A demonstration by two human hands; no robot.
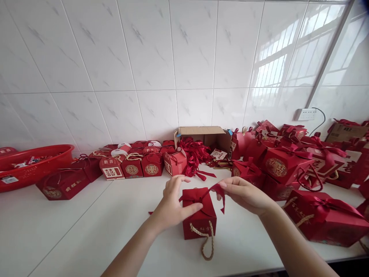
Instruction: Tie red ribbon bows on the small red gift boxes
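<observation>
A red gift box (198,229) with a gold rope handle (208,250) hanging down its front stands on the white table before me. A dark red ribbon (221,197) is threaded at the middle of its lid. My right hand (245,192) pinches one end of that ribbon between thumb and fingers, above the box's right edge. My left hand (173,204) lies over the box's left side, its thumb on the lid near the ribbon and its fingers apart, raised and curved. Part of the ribbon behind my left hand is hidden; a tip shows left of the wrist.
A cardboard carton (201,130) with red ribbons (194,152) spilling out stands against the tiled wall. Small red boxes (152,164) line up to its left, beside a red plastic basket (57,152). Ribboned boxes (284,165) pile up at right; a large one (328,219) is near my right forearm.
</observation>
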